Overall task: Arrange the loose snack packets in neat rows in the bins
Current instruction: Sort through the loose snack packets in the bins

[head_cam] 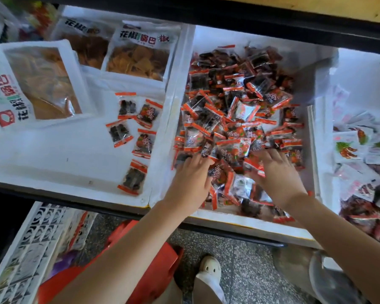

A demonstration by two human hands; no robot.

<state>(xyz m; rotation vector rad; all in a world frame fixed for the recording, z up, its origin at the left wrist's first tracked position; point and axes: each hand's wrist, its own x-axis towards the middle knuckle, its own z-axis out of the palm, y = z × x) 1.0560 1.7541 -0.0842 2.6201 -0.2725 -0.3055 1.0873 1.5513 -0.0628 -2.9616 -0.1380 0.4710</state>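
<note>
Packets (pixel 239 110) heaped in middle bin (pixel 246 220), hands (pixel 235 178) among them.

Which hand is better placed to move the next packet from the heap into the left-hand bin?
Probably the left hand: it rests on the heap near its left edge, beside the left-hand bin, while the right hand lies farther over.

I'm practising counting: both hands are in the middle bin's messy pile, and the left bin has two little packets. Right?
Not two: the head view shows five little packets in the left bin. The left hand and right hand are both in the messy pile in the middle bin.
</note>
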